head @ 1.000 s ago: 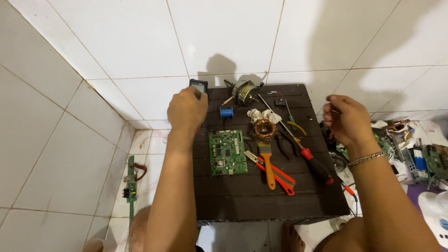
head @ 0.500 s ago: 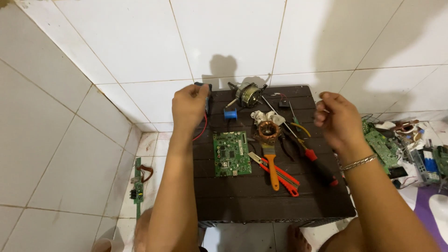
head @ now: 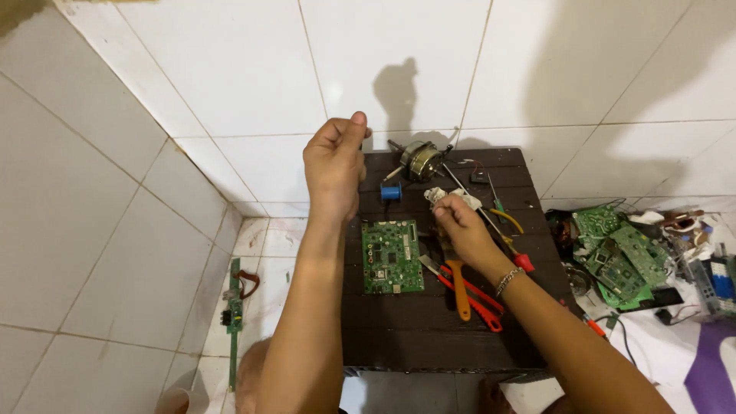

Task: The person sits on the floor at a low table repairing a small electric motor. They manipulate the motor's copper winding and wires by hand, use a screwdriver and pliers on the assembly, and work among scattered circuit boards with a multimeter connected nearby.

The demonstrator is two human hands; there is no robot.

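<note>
My left hand [head: 335, 157] is raised above the far left corner of a dark slatted table [head: 429, 337]. Its fingers are pinched shut around a small dark part that barely shows. My right hand [head: 460, 230] rests low over the middle of the table with its fingers curled down, touching a white plug [head: 443, 195]. It covers the spot where a copper coil lay, and whatever it grips is hidden. A green circuit board [head: 392, 257] lies just left of it, and an orange-handled tool [head: 461, 295] sticks out from under it.
A small motor [head: 422, 159] and a blue spool [head: 391, 192] sit at the table's far edge. Red-handled pliers [head: 479, 303] and a red screwdriver [head: 521, 261] lie on the right. Loose green boards [head: 613, 257] are piled on the floor to the right. A narrow board [head: 232, 314] lies to the left. White tiled walls stand close.
My right hand came in from the table's right edge and dropped onto the coil beside the white plug. My left hand stayed raised near the far left corner.
</note>
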